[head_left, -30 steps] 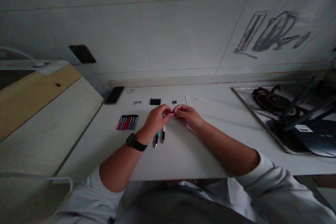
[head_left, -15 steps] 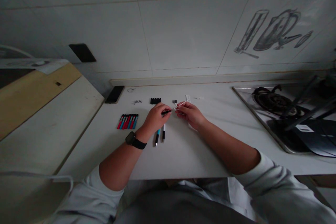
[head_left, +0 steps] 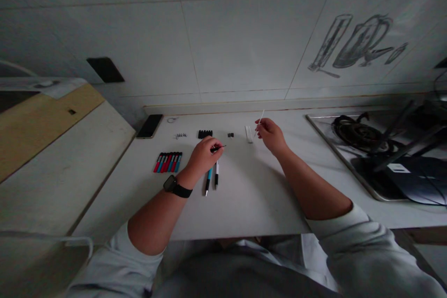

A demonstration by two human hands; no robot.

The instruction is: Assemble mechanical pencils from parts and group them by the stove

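Note:
My left hand (head_left: 203, 156) is closed around a thin dark pen part (head_left: 218, 148) whose tip points right. It hovers just above two assembled pens (head_left: 212, 180) lying on the white counter (head_left: 244, 186). My right hand (head_left: 270, 134) pinches a thin white refill tube (head_left: 259, 120), held tilted upward near the back of the counter. A small group of white tubes (head_left: 248, 133) lies just left of that hand. A black watch sits on my left wrist.
A row of red and blue pen barrels (head_left: 168, 162) lies at the left. Black caps (head_left: 205, 134), small springs (head_left: 181, 136), a tiny dark part (head_left: 231, 135) and a phone (head_left: 149, 126) line the back. A gas hob (head_left: 377, 149) is at the right.
The hands were together at the counter's middle; now they are apart. My right hand has moved right and back with the white tube, and the left stays over the pens.

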